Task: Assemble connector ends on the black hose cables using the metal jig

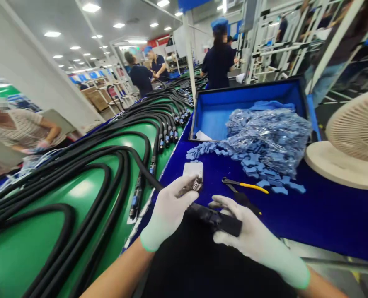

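My left hand (171,209), in a white glove, is closed around the end of a thick black cable (149,179). A metal spring-like coil (197,184) sticks out by its fingertips, above a small white plate (193,169). In my gloved right hand (249,225) is a black cylindrical connector sleeve (229,223), held between thumb and fingers. The sleeve's left end is close below my left hand; whether they touch I cannot tell. Pliers (254,187) with one yellow handle lie beyond my right hand on the blue table surface (314,217).
Blue clips (258,169) spill from a plastic bag (271,128) in front of a blue bin (210,120). A beige fan (333,163) stands at right. Several black cables with connectors (163,138) cover the green surface (87,186) at left. Several people stand or sit farther off.
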Demonstrator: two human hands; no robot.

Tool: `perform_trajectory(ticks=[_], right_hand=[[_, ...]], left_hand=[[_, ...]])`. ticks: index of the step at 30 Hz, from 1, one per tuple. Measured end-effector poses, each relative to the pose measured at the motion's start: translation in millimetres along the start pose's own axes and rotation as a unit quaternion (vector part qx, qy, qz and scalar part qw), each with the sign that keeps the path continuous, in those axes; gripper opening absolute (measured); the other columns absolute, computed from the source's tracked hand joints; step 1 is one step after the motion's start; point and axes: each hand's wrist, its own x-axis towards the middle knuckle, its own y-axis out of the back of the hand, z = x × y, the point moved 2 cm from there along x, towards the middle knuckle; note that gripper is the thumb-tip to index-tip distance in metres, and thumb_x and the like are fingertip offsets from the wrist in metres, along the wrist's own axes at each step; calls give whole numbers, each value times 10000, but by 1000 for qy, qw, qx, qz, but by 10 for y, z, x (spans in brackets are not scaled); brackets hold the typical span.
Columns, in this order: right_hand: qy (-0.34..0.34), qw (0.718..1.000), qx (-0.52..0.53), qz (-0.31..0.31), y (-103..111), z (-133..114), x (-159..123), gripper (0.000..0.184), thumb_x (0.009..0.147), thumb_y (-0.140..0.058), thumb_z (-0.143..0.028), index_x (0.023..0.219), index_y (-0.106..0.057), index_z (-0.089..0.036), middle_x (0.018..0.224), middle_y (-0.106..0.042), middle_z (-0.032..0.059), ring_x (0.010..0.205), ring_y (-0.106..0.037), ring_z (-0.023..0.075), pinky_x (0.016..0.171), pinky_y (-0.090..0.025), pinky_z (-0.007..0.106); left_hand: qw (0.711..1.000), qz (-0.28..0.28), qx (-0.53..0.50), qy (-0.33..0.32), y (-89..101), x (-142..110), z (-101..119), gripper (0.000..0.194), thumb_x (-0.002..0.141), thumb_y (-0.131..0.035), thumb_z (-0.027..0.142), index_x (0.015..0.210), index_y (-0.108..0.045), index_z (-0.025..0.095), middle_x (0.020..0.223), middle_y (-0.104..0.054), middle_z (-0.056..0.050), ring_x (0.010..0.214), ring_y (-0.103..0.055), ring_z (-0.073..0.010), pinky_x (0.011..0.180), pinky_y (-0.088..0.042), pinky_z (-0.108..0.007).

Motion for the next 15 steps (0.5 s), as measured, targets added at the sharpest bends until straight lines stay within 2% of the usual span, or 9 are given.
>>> perform_trajectory(ticks=[3,5,7,11,13,15], right_hand=[[-53,974,216,48,-241,-74,-28,624,828,-773,-424,1349,-528,-184,1127,-647,75,922,-632,114,825,-556,223],[-51,955,284,62,-288,-82,-8,612,792,-796,-363,1298,-513,-168,1143,-641,84,976,-652,142,847,-558,237],[-46,944,322,54,-269,-97,40,631,772,-794,-314,1300,-480,-167,1156,-632,89,969,-666,153,829,-560,242],[-69,945,320,25,-190,-134,155,660,731,-776,-222,1309,-460,-172,1053,-631,63,879,-667,132,754,-540,208],[-76,944,321,-1,-194,-131,175,661,707,-782,-226,1284,-468,-158,1020,-631,61,855,-670,135,778,-564,231],[-60,953,296,-19,-238,-114,142,638,715,-779,-295,1258,-481,-141,1018,-640,81,843,-680,153,809,-602,286]], left_hand=[[981,-113,127,-94,-46,13,60,309,940,-680,177,1233,-752,245,1203,-723,4,1124,-659,-154,1032,-472,-260],[958,-194,169,-130,-85,24,110,257,950,-658,155,1167,-772,232,1086,-708,0,1030,-650,-142,950,-484,-257],[946,-234,187,-124,-116,54,144,250,944,-656,134,1127,-786,243,1035,-679,-1,996,-627,-144,902,-474,-264],[950,-234,187,-89,-167,100,123,205,914,-650,99,997,-785,229,974,-624,-2,954,-597,-143,851,-449,-263],[951,-218,190,-104,-175,71,83,168,931,-623,119,958,-768,201,944,-599,-20,913,-591,-151,818,-445,-269],[943,-207,216,-146,-174,-17,53,196,967,-589,183,1007,-781,188,969,-605,-58,882,-591,-174,799,-450,-288]])
